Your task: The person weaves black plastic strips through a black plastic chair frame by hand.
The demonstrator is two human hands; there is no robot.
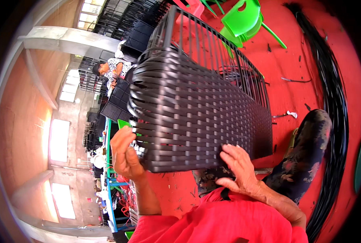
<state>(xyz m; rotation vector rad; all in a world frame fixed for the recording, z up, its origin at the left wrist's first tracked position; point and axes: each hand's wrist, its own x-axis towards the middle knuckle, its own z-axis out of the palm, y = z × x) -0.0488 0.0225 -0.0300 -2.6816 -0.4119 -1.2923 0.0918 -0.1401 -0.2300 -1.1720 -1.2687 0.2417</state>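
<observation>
A black frame (pixel 212 34) with thin parallel bars is partly covered by a dark woven panel (pixel 204 117) of flat, glossy plastic strips. Loose-looking loops of strip (pixel 142 87) bulge along the panel's left edge. My left hand (pixel 125 154) is at the lower left corner, its fingers curled together beside the strip ends; what they hold, if anything, is hidden. At the panel's lower edge, my right hand (pixel 239 170) has its fingers spread and the fingertips against the weave, with the thumb apart.
Black strips (pixel 330 93) lie in a long bundle on the red floor (pixel 283 67) at right. A green plastic chair (pixel 245 22) stands beyond the frame. Another person (pixel 113 67) works among dark woven pieces at left. My knee in floral trousers (pixel 310 141) is right of the panel.
</observation>
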